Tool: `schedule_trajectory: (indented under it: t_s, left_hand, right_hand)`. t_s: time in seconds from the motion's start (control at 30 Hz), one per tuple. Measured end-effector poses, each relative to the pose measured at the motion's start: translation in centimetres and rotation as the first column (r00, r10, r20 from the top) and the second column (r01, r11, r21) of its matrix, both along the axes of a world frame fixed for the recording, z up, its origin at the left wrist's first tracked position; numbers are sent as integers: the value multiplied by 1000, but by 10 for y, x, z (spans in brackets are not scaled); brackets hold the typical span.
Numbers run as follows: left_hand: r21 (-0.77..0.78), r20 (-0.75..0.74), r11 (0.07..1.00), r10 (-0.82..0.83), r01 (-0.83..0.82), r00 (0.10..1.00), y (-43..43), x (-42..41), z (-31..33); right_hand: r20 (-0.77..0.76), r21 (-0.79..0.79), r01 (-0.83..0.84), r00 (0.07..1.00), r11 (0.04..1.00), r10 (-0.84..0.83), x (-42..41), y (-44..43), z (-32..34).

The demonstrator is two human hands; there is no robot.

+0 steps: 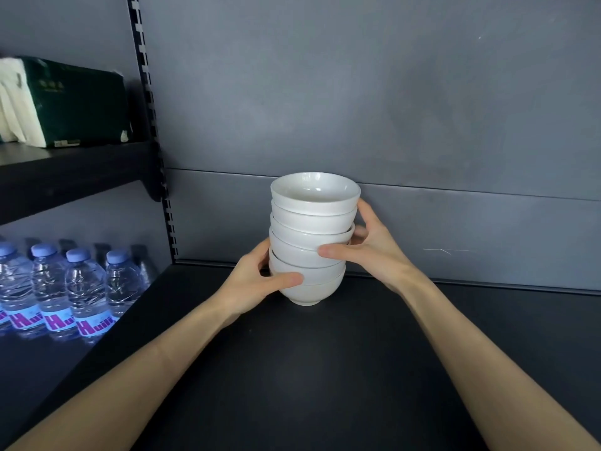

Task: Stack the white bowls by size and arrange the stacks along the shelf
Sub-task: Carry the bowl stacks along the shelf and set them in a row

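The stack of white bowls (310, 222) is stood on the black shelf (325, 369) near the back panel, gripped low by the left hand (255, 281) and higher by the right hand (367, 245). Placement seems to be in hand. The uneven tiers should be squared before release.

The stacked bowls (312, 219) are plain glossy white, with no pattern. The shelf (325, 369) under them is matt black, and the back panel (357, 92) behind is a flat grey. At the left, the clear bottles (86, 281) have pale blue caps and blue labels with magenta letters. Above these are a dark green packet (81, 99) and a cream packet (13, 105).
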State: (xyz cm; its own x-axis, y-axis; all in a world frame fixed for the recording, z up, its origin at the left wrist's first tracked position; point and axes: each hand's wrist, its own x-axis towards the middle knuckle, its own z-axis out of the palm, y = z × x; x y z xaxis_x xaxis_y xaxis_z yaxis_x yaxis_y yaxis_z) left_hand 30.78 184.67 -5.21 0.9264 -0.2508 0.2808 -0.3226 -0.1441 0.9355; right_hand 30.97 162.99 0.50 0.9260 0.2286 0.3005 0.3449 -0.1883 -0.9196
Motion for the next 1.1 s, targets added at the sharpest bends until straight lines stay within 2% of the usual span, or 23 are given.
schedule_trajectory:
  t_s: [0.33,0.53,0.8,1.1]
  left_hand:
    - [17,10,1000,-6,5,1000,0,1,0]
    - [-27,29,999,35,-34,999,-6,-5,7]
    - [-181,166,981,107,-76,980,-15,-8,27]
    - [-207,195,974,129,-87,972,-14,-8,28]
  right_hand:
    - [-18,-11,-13,1000,1000,13,-2,1,3]
    - [-11,-13,-8,1000,1000,8,-2,2,4]
    - [-19,42,48,999,998,-48,-1,4,10]
    - [41,73,90,995,993,-93,-2,8,14]
